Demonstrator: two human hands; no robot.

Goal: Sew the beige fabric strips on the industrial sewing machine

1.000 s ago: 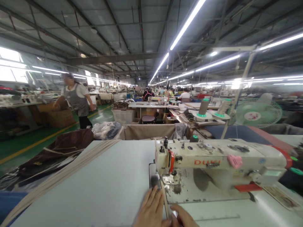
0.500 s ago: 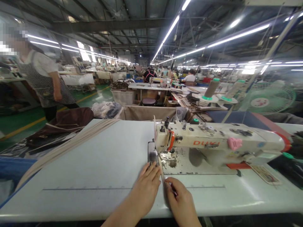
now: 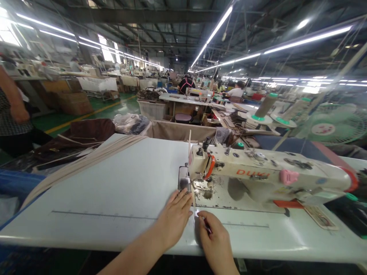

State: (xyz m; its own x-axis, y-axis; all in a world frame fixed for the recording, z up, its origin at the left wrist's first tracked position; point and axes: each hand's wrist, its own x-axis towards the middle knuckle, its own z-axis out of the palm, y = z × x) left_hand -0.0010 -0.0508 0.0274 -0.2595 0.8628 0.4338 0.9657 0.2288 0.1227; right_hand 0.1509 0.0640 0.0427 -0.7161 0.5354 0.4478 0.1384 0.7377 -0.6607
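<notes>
While left hand [image 3: 173, 217] stays flat, spread, by sewing machine [image 3: 258, 175], lower centre, right hand [image 3: 215, 238] keeps pinching tan strip [image 3: 194, 202]; feed unchanged.

Strip [image 3: 194, 204]: narrow, beige, flat on the white table. Runs from under the machine [image 3: 258, 173] foot straight toward the near edge.

Near end passes between the left hand [image 3: 173, 217], which lies flat just beside it, and the right hand [image 3: 215, 238].

Thin dark item [image 3: 208, 228]: pinched in the curled right hand, tip toward the strip. Blurred, kind unclear.
</notes>
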